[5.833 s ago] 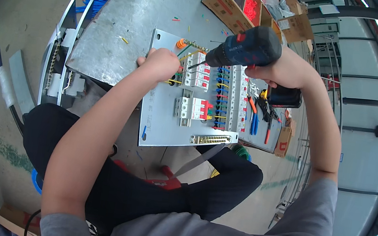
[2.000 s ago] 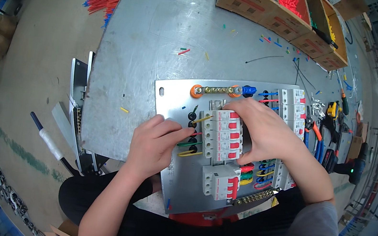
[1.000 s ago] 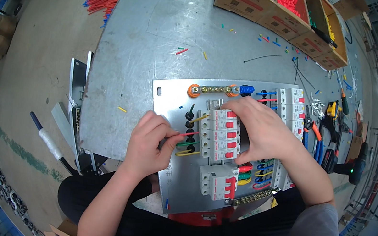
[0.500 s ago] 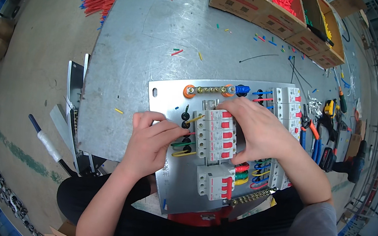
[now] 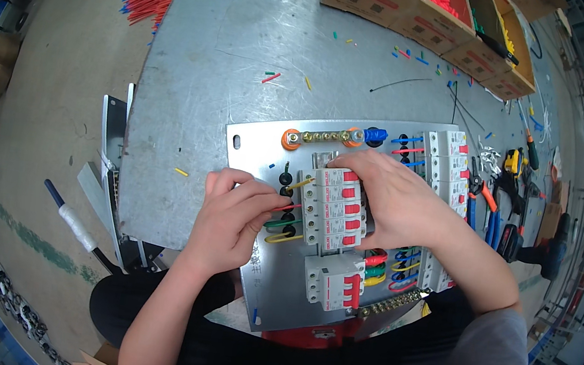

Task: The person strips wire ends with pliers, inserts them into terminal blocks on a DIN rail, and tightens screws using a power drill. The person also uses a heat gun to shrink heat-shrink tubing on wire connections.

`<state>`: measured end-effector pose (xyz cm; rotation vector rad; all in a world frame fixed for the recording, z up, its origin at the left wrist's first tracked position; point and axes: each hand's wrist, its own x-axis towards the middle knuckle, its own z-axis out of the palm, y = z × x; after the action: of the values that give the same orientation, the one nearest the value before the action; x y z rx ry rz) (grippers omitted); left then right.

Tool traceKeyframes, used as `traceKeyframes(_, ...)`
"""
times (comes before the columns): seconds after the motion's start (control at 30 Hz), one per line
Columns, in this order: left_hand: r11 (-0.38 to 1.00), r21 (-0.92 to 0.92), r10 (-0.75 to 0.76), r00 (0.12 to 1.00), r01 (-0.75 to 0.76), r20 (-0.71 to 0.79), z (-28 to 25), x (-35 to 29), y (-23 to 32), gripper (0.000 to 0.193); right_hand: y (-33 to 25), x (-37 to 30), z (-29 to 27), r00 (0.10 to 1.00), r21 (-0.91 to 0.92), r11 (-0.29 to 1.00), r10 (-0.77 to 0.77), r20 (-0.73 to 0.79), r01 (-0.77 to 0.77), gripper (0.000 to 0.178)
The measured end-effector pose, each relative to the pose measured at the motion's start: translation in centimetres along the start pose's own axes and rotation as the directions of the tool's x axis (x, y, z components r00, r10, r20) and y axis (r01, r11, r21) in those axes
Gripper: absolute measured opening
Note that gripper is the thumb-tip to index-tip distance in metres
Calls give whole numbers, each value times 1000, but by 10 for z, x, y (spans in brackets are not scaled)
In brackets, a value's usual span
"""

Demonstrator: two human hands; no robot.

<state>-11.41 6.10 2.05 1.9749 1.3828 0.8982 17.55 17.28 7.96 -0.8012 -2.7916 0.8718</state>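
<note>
On a metal mounting plate (image 5: 247, 152) sits a row of white circuit breakers (image 5: 333, 211) with red levers. My right hand (image 5: 404, 206) wraps round the row from its far end and right side, the thumb mostly hidden. At the row's left side my left hand (image 5: 234, 219) pinches a thin red wire (image 5: 291, 207), its end meeting the breakers' terminal side. Yellow and green wires (image 5: 285, 222) come up through black grommets beside it. A larger breaker with a joined red lever (image 5: 334, 282) stands just nearer to me.
A second breaker row (image 5: 451, 167) stands along the plate's right side. Brass terminal bars (image 5: 324, 139) lie at the far and near edges. Cardboard boxes (image 5: 366, 2) of coloured sleeves stand at the back; pliers (image 5: 486, 195) and a drill (image 5: 555, 249) lie right.
My right thumb has drawn in behind the breakers, out of sight. My left hand keeps its pinch by the terminals, with the red wire showing a little more.
</note>
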Motion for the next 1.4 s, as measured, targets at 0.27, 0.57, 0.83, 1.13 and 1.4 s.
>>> traceKeyframes(0.27,1000,12,14,1000,-14,19,-2,0,-3,24,3,3,-3,999,39,999,16,43,-18,100)
traceKeyframes(0.57,990,137,22,999,-27,38,3,-5,8,84,1,3,-3,999,23,1000,3,43,-4,103)
traceKeyframes(0.83,982,186,-51,996,38,69,10,-1,9,97,0,5,-9,996,61,997,34,81,-39,102)
traceKeyframes(1.13,960,273,-94,991,64,99,14,2,11,107,4,4,-10,993,57,998,21,115,-28,105)
traceKeyframes(1.4,963,260,-99,992,74,84,13,3,11,103,6,4,-10,993,71,997,9,117,-17,106)
